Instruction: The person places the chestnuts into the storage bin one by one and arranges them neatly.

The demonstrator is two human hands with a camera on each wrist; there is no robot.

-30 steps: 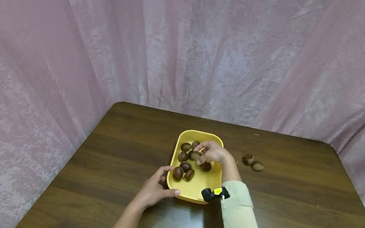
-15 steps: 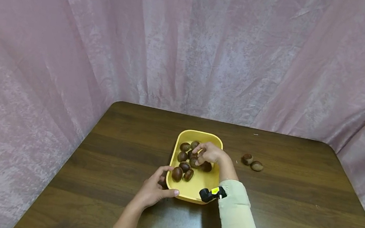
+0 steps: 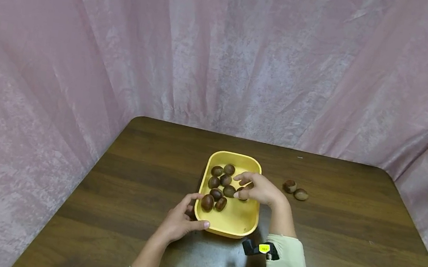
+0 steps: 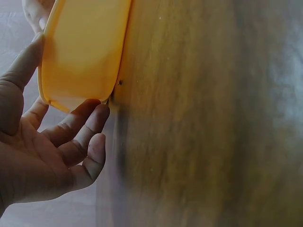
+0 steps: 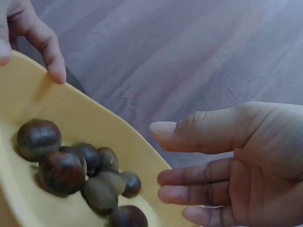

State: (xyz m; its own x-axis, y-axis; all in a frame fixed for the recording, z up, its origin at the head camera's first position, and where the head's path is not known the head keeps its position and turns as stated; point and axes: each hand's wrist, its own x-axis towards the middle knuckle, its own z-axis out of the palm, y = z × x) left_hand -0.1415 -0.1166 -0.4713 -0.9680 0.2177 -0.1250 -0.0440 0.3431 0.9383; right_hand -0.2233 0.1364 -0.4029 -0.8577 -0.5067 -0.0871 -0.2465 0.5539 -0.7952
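Observation:
A yellow plastic bin (image 3: 232,221) stands on the table with several brown chestnuts (image 3: 226,180) inside, mostly toward its left and middle. My left hand (image 3: 181,222) grips the bin's near left corner, thumb on the front side and fingers along the left side; in the left wrist view, fingertips (image 4: 100,112) touch the bin's wall. Over the bin's right part hovers my right hand (image 3: 265,191), partly hiding a chestnut or two beneath. In the right wrist view its thumb and fingers are apart and hold nothing, beside the chestnuts (image 5: 61,172).
Two more chestnuts (image 3: 295,190) lie together on the wooden table (image 3: 347,232), right of the bin. A pink curtain (image 3: 239,64) hangs behind the table and at both sides. A small black camera (image 3: 259,248) is strapped to the right wrist.
My right hand has drawn back to the right and let go of a chestnut, which now lies among the others in the bin. The left hand keeps its place on the corner.

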